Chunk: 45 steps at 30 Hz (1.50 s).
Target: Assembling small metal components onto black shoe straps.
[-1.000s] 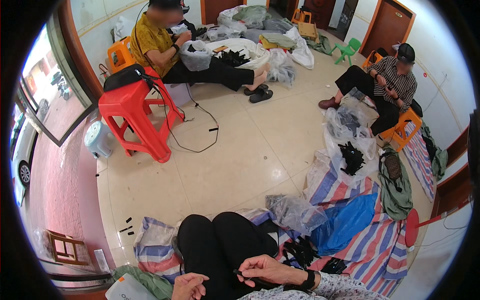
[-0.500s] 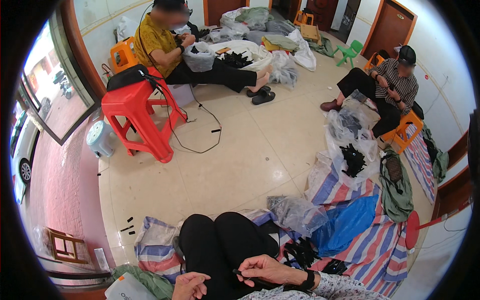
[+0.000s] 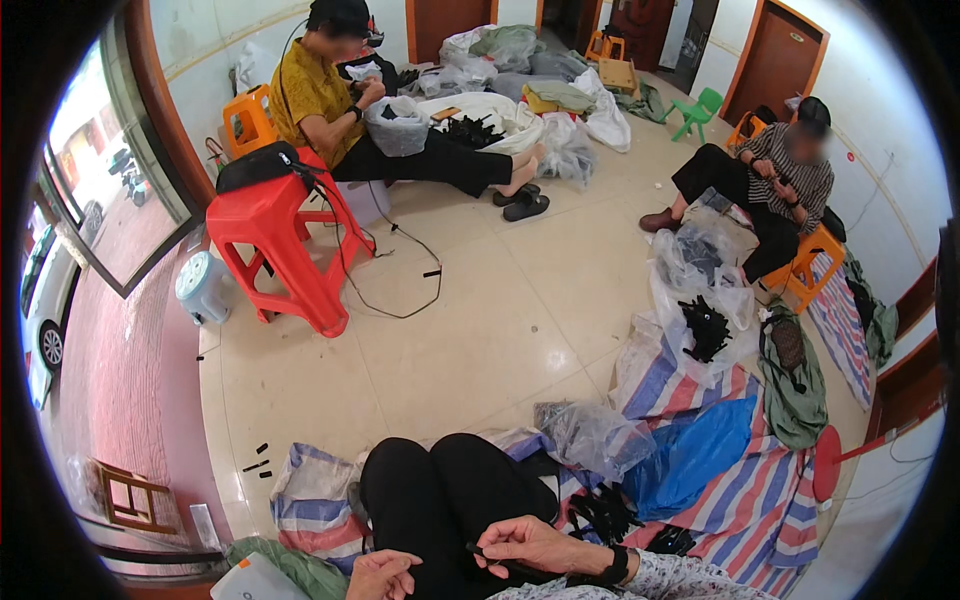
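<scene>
Ahead of the grip, past the edge of the striped sheet (image 3: 312, 500), tiled floor (image 3: 470, 330) stretches away; the right hand (image 3: 530, 543) pinches 1 slim black piece (image 3: 472, 547) (the left hand (image 3: 380, 575), curled nearby, cannot be read).

Bright daylight glares at left; the floor (image 3: 470, 350) gleams.

No readable text; tiny sign (image 3: 797, 37) on a brown door (image 3: 772, 68)
</scene>
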Motion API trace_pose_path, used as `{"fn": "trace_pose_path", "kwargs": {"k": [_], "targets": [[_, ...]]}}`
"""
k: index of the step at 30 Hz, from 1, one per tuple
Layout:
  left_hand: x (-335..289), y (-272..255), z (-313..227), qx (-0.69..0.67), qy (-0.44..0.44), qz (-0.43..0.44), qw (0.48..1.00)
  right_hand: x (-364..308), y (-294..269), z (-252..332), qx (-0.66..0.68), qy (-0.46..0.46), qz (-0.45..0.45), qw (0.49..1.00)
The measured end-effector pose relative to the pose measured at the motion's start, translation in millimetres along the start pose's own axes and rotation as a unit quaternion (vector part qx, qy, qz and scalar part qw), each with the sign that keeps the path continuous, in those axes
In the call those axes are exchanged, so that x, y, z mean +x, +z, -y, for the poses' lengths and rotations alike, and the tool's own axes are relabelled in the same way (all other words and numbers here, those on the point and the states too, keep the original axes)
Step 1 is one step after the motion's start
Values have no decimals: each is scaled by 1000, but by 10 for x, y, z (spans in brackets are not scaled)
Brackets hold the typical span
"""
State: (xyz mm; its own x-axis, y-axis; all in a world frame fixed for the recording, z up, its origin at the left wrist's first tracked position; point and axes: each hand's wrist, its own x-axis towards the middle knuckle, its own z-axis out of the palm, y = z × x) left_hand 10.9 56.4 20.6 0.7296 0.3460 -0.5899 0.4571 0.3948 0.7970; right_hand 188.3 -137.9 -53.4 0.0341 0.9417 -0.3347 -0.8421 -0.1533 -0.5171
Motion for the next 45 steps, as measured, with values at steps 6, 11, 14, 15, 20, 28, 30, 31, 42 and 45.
{"fn": "trace_pose_path", "kwargs": {"k": [6, 11, 14, 15, 20, 28, 30, 31, 42, 45], "targets": [[-29, 50, -69, 47, 31, -3, 998, 3, 21, 22, -16, -4, -1, 1000], [-20, 46, -64, 37, 20, 1, 999, 2, -3, 22, 2, -4, 7, 1000], [-10, 52, -72, 51, 3, -3, 999, 1, 7, 29, 2, -8, 6, 1000], [-13, 53, -64, 51, 19, -2, 999, 0, 14, 38, -4, -4, 7, 1000], [-14, 50, -38, 137, 164, 5, 977, 3, 1, 27, -3, -5, 12, 1000], [31, 35, -50, 24, -49, -26, 998, -3, 5, 52, -6, 5, 12, 1000], [52, 13, -6, 19, -53, -26, 998, 5, 3, 42, -6, 2, 12, 1000], [52, 9, 8, 14, -56, -24, 998, 3, 4, 37, -7, -1, 10, 1000], [-55, 27, -13, 78, 76, -1, 994, 14, -1, -19, -23, -7, 1, 1000], [-47, 10, -2, 29, 29, 3, 999, 32, 6, -23, -27, -12, 0, 1000]]}}
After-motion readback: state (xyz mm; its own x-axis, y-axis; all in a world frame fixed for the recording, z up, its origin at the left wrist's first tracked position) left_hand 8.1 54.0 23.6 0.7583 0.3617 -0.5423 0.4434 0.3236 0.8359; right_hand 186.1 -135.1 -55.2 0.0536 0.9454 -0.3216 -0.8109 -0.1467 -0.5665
